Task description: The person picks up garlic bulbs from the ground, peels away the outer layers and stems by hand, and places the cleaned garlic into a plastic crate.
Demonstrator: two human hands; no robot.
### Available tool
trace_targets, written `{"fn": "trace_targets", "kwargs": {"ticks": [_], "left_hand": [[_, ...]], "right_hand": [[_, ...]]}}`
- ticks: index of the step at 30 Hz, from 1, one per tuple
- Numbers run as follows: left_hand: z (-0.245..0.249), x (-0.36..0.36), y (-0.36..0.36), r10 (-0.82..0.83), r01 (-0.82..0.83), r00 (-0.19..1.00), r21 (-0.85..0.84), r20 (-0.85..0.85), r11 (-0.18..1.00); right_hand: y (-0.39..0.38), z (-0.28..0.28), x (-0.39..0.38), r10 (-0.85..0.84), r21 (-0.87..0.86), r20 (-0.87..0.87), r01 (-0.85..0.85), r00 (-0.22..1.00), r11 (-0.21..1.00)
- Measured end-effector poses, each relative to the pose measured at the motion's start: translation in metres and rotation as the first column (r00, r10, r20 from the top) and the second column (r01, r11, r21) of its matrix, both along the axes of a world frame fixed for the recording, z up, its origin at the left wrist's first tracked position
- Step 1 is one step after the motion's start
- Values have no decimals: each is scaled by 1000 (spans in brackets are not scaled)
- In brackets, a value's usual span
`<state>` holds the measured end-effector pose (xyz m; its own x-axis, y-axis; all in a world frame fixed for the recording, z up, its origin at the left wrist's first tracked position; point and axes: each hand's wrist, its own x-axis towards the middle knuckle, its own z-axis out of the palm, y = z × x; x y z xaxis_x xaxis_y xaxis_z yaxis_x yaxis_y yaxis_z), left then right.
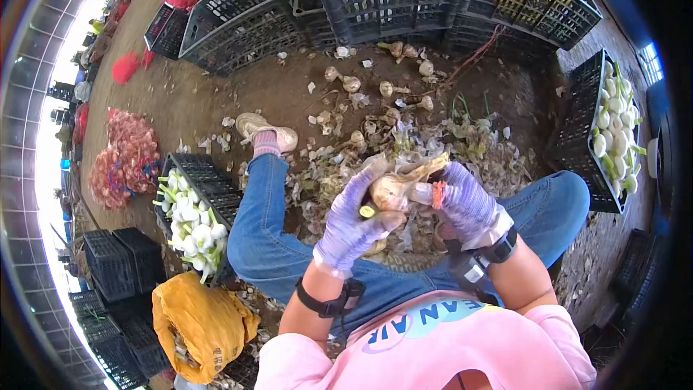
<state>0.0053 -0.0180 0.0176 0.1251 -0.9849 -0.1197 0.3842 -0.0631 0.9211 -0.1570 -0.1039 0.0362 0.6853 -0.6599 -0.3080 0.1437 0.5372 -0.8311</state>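
Note:
My left hand [354, 224], in a purple-and-white glove, is closed around the side of an unpeeled garlic bulb [390, 193] above my lap. A cut green stem end [367, 211] shows beside its fingers. My right hand [465, 198], gloved alike with an orange-red band on a finger, touches the bulb and its stem from the other side. Its fingers are bent in against them, partly hidden. Loose peel [426, 141] and several unpeeled bulbs [351, 84] lie on the ground beyond my hands.
Crates of white peeled garlic stand at left [195, 220] and right [613, 130]. Black crates [393, 0] line the far side. A yellow sack [206, 321] sits at lower left, a red net bag [126, 159] farther left. My legs flank the peel heap.

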Motion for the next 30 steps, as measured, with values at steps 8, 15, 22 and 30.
{"fn": "trace_targets", "kwargs": {"ticks": [8,15,22,30], "left_hand": [[-43,15,3,-206,519,592,173,-779,837],[-16,3,-6,-73,151,958,272,-277,951],[-14,14,-9,-4,98,949,283,-314,954],[-5,21,-9,-138,209,881,110,-453,972]], "right_hand": [[-12,-25,-14,87,-662,-272,-252,958,706],[1,-48,-15,-36,-409,-144,-26,989,912],[-2,-22,-10,-32,221,131,3,991,975],[5,-26,-12,-267,495,493,-15,828,869]]}}
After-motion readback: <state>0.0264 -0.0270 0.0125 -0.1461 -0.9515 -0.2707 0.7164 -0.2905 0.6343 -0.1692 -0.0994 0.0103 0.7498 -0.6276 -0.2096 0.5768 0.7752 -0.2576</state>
